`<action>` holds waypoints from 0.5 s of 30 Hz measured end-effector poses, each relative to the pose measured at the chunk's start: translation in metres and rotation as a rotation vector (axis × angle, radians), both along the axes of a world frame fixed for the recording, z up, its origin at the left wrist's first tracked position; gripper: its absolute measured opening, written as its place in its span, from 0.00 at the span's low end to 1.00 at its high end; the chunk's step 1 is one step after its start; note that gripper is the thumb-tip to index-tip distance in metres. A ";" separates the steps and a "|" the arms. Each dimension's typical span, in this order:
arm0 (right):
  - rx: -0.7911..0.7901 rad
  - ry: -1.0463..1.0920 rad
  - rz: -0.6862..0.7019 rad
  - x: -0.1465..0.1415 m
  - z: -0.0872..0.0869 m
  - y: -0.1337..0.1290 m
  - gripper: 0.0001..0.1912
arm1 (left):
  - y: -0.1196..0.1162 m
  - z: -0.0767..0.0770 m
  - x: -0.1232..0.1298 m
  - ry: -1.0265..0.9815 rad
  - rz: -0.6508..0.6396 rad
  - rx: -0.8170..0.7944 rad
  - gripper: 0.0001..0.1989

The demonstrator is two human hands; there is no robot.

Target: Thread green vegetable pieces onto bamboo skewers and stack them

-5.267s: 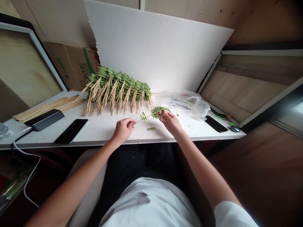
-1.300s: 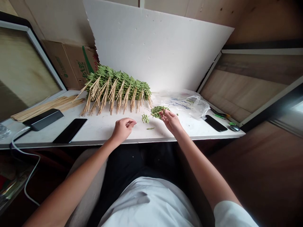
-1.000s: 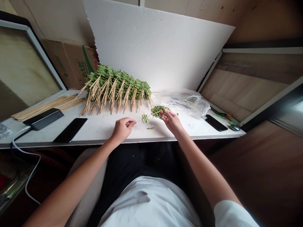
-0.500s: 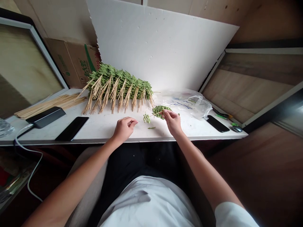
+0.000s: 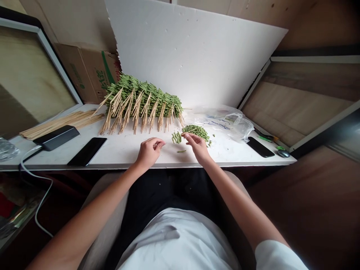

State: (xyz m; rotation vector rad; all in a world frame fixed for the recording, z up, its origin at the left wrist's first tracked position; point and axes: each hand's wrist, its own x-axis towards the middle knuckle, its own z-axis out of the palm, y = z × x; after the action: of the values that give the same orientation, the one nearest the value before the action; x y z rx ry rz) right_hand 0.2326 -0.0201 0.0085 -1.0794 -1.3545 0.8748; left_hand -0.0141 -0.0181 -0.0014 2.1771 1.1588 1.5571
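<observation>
My left hand is closed in a pinch above the table's front part, its fingers on the end of a thin bamboo skewer that barely shows. Several short green bean pieces sit side by side in a row on that skewer, between my two hands. My right hand pinches thumb and fingers together just right of the row; what lies between its fingertips is too small to make out. Behind it is a loose heap of cut green beans. A single bean piece lies on the table below the row.
A tall stack of bean skewers stands at the back left, sticks pointing forward. Bare bamboo skewers, a black box and a phone lie left. On the right are a plastic bag, another phone and a mouse.
My right hand has moved left and slightly down, from over the heap to close beside the bean row, uncovering more of the heap. My left hand has stayed nearly in place.
</observation>
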 end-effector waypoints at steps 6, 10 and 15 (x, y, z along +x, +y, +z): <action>0.183 -0.695 0.155 0.024 0.002 0.002 0.08 | 0.015 -0.003 -0.014 -0.038 0.044 -0.075 0.09; 0.306 -0.840 0.130 0.020 -0.007 0.003 0.03 | 0.019 -0.007 -0.017 -0.020 0.051 -0.095 0.10; 0.164 -0.573 0.012 0.026 -0.005 0.008 0.12 | 0.020 -0.009 -0.017 -0.020 0.030 -0.091 0.10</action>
State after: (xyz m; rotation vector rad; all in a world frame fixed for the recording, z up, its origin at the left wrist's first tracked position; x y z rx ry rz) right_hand 0.2590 -0.0117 0.0035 -1.2444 -1.8681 0.4593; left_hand -0.0313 0.0017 -0.0107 2.0903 1.2372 1.5041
